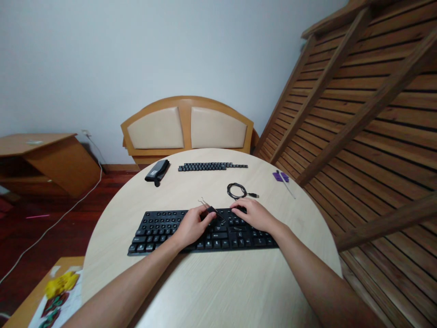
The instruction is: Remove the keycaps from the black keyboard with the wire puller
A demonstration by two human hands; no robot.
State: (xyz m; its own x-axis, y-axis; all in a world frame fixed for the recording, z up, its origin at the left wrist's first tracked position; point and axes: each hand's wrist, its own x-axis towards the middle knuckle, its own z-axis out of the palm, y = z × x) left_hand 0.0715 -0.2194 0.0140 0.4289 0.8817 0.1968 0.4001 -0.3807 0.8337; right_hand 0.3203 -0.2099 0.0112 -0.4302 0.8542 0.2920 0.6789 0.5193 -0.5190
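A: Clock centred on the keyboard's middle, twelve pointing away from us. What do we list?

B: One keyboard, black, on the round table, beneath both hands; long axis nine to three. One folded pouch, black, at eleven.

A: Left hand?

B: Over the keyboard's middle, thumb and forefinger pinched together on the wire tool. Keycaps, dark, laid in rows at twelve.

A: The tool's axis?

B: Slantwise across the keyboard's: roughly half past ten to half past four. The near end lies over keys right of centre; we cannot tell whether it touches them. Of the two hands, the left is nearer that end.

A: Further right?

B: One cable, black, coiled, at one. Right hand at two, fingers bent down at the keyboard's far edge; we cannot tell whether they grip anything. Last, one purple item, pale rod across it, between one and two.
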